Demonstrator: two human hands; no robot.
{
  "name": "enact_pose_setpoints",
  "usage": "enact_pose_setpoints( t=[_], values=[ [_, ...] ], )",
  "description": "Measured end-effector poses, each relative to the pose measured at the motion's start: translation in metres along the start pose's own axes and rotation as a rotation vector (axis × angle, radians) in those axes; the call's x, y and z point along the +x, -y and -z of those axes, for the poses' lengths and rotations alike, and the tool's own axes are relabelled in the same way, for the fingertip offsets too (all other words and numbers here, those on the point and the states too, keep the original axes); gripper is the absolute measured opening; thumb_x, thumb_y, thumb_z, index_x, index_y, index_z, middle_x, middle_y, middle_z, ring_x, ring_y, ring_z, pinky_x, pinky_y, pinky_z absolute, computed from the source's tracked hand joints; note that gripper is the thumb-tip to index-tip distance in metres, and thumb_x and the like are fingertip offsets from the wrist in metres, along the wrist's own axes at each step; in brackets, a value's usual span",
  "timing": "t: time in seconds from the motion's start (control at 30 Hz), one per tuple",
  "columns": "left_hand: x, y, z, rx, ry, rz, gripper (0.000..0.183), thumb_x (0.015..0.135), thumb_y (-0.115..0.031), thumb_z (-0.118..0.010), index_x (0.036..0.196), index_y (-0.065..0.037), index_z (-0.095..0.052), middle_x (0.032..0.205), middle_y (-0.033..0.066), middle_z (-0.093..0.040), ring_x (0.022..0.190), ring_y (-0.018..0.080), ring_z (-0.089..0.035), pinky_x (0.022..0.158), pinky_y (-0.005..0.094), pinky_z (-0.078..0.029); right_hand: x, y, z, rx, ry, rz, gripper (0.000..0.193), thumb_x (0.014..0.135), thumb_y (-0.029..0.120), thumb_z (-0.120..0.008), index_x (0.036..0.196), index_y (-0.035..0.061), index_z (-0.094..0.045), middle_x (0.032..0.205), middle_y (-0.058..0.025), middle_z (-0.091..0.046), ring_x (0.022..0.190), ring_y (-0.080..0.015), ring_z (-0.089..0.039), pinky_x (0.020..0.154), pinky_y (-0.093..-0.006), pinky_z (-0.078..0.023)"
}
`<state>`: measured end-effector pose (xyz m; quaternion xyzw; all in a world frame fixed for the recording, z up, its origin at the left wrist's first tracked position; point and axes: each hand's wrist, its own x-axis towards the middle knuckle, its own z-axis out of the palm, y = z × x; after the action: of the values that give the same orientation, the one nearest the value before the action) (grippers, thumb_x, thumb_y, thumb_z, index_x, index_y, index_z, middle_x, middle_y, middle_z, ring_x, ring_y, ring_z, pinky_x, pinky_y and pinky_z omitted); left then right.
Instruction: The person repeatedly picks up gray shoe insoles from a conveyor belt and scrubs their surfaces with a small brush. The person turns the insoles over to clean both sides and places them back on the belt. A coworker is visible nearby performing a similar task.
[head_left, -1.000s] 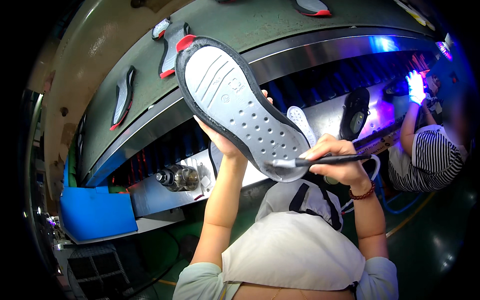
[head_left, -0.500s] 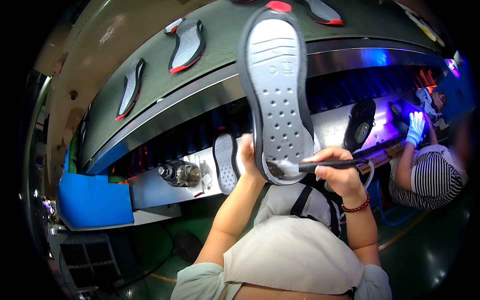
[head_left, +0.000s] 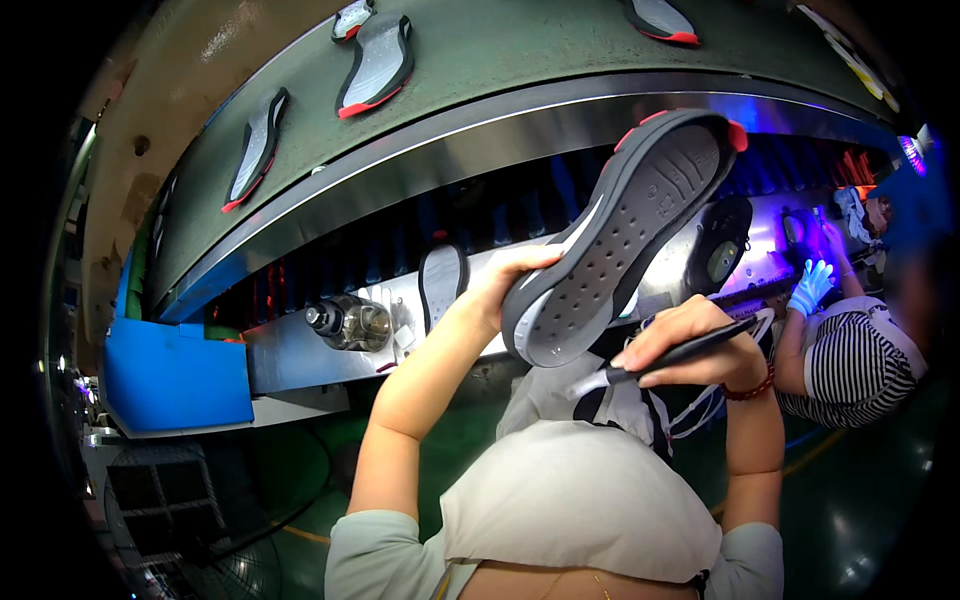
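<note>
A grey shoe sole (head_left: 625,225) with a dark rim and red tips is held tilted in front of me, its dimpled inner face turned up. My left hand (head_left: 515,275) grips it by its left edge near the heel. In my right hand (head_left: 700,345) is a black-handled brush (head_left: 690,350), its pale bristles pointing left, just below the heel and apart from it. Behind the left forearm, another grey sole (head_left: 441,285) leans on the metal shelf.
Several soles, among them this one (head_left: 377,65), lie on the green conveyor belt (head_left: 480,50). A clear jar with a dark lid (head_left: 350,324) stands on the metal shelf (head_left: 280,352). A dark shoe (head_left: 718,245) rests farther right, near a co-worker's gloved hand (head_left: 812,286).
The sole has come lower and tilted to the right. The brush has left the heel and dropped below it. The soles on the belt sit slightly higher in view.
</note>
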<state>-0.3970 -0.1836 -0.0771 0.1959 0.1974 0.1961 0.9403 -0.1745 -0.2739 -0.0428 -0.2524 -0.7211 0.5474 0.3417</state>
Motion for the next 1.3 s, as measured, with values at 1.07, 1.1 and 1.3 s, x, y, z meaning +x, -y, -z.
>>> enact_pose_setpoints(
  t=[1.07, 1.1, 1.3],
  values=[
    [-0.027, -0.009, 0.034, 0.092, -0.028, 0.100, 0.051, 0.070, -0.034, -0.050, 0.113, -0.007, -0.046, 0.113, 0.0107, -0.048, 0.100, 0.0224, -0.048, 0.087, 0.0339, -0.036, -0.006, 0.006, 0.014, -0.396, -0.245, 0.007, 0.019, 0.063, -0.002, -0.063, 0.082, 0.0021, -0.059, 0.085, -0.0111, -0.061, 0.081, -0.0202, -0.059, 0.071, -0.0270, -0.046],
    [-0.028, -0.009, 0.035, 0.094, -0.033, 0.100, 0.051, 0.070, -0.034, -0.050, 0.113, -0.007, -0.046, 0.113, 0.0106, -0.048, 0.100, 0.0223, -0.048, 0.087, 0.0340, -0.036, -0.011, 0.000, 0.008, -0.365, -0.217, -0.007, 0.017, 0.065, 0.000, -0.063, 0.081, 0.0025, -0.059, 0.085, -0.0105, -0.061, 0.081, -0.0200, -0.059, 0.069, -0.0265, -0.046],
    [-0.035, -0.012, 0.041, 0.114, -0.073, 0.055, 0.051, 0.071, -0.036, -0.049, 0.113, -0.007, -0.046, 0.113, 0.0102, -0.048, 0.102, 0.0221, -0.046, 0.088, 0.0345, -0.035, -0.015, -0.002, 0.008, -0.360, -0.201, 0.024, 0.017, 0.063, 0.001, -0.065, 0.079, 0.0046, -0.060, 0.085, -0.0075, -0.062, 0.074, -0.0188, -0.059, 0.064, -0.0241, -0.043]
  ],
)
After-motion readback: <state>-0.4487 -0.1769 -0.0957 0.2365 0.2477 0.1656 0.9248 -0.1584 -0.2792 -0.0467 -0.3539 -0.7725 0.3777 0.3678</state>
